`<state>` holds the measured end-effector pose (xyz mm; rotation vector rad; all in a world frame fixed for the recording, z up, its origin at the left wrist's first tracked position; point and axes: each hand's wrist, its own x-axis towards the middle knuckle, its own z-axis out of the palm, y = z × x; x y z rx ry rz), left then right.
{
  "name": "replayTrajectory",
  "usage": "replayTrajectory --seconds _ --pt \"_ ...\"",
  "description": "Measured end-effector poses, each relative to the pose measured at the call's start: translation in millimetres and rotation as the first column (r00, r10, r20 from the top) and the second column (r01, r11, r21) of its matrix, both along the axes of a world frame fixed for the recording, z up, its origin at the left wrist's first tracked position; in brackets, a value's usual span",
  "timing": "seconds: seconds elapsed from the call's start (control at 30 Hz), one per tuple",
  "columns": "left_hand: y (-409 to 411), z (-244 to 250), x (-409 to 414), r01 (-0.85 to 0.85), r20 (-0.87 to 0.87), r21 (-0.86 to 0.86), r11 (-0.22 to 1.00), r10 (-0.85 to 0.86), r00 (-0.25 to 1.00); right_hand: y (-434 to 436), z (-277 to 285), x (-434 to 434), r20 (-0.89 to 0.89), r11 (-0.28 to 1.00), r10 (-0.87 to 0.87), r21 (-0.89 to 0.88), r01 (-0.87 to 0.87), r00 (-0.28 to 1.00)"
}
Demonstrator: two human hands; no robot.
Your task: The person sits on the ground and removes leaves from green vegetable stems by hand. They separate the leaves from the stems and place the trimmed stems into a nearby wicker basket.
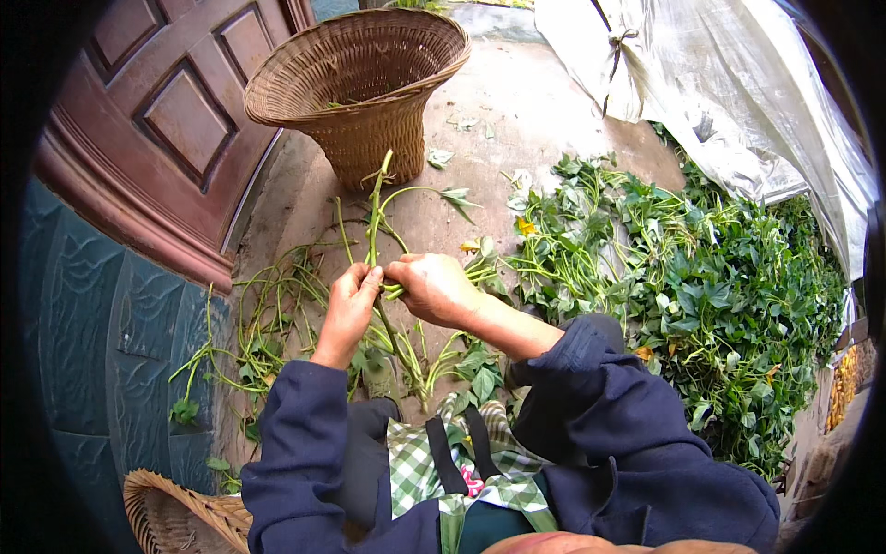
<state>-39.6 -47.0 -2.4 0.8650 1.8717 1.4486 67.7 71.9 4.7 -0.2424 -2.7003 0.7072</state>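
Observation:
My left hand grips a thick green vine stem, which stands up past the thumb and runs down toward my lap. Close beside it, my right hand is closed around several leafy stalks, whose leaves hang out beyond the wrist. A side shoot with a narrow leaf curves off to the right above my hands. More pale stalks rise between my knees, in front of a green checked apron. My right fingers hide where the stalks meet the stem.
A flared wicker basket stands ahead, near a reddish panelled door. Stripped vines lie on the left. A large heap of leafy vines covers the right, under a plastic sheet. Another woven basket sits at lower left.

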Motion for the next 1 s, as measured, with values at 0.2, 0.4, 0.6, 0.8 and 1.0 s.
replayTrajectory --seconds 0.2,0.4,0.6,0.8,1.0 --pt "-1 7 3 0.021 0.143 -0.002 1.000 -0.020 0.990 3 4 1 0.043 1.000 0.006 -0.013 -0.005 0.999" --pt "-2 2 1 0.009 0.186 -0.022 1.000 -0.005 0.983 1 4 1 0.055 1.000 0.018 -0.026 -0.017 0.998" --pt "-2 -2 -2 0.029 0.180 0.026 0.999 -0.033 0.983 4 3 0 0.017 0.992 0.095 -0.087 -0.093 0.995" --pt "-1 0 0 0.030 0.156 0.031 0.999 -0.034 0.987 3 4 0 0.044 0.994 0.063 -0.088 -0.059 0.997" --pt "2 -4 -1 0.005 0.022 0.018 1.000 -0.005 1.000 1 7 1 0.003 1.000 0.017 -0.012 -0.017 1.000"
